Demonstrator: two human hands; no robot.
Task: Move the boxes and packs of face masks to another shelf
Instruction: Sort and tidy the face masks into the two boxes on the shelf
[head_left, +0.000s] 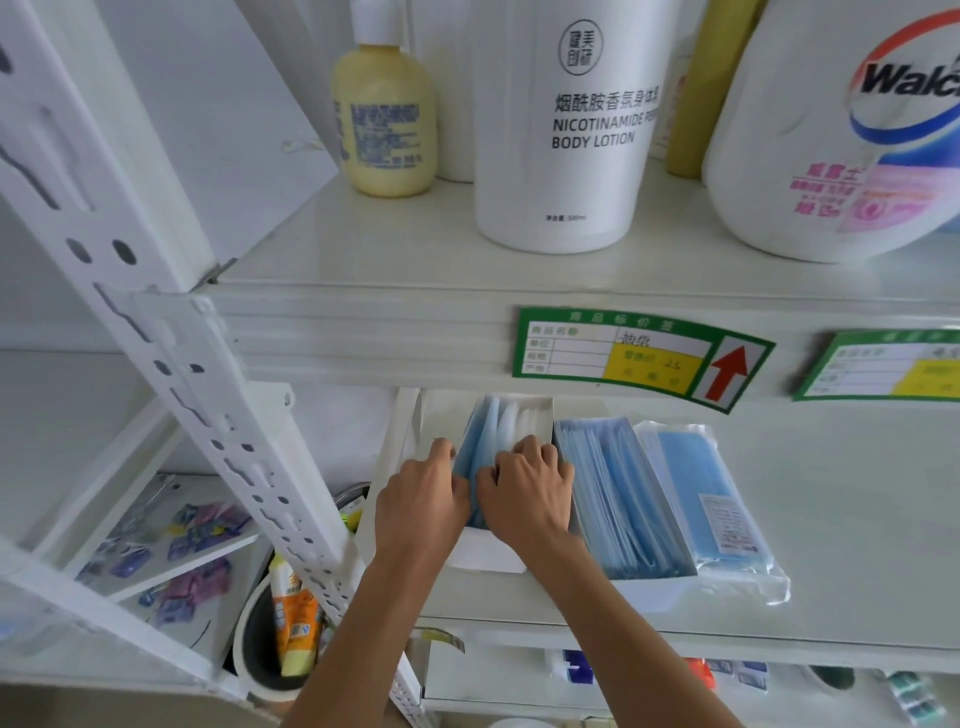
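An open white box (530, 415) of blue face masks (485, 434) stands at the left of the middle shelf. My left hand (421, 501) and my right hand (527, 493) both reach into it, fingers curled around the stack of masks from either side. To its right sits a second open box of blue masks (618, 493). A sealed clear pack of blue masks (711, 504) lies flat beside that one.
The shelf above carries a yellow lotion bottle (384, 119), a white body lotion bottle (563, 135) and a large white jug (841, 135). Green price tags (639, 358) hang on its front edge. A perforated white upright (171, 322) stands left. A bin with tubes (291, 629) sits below.
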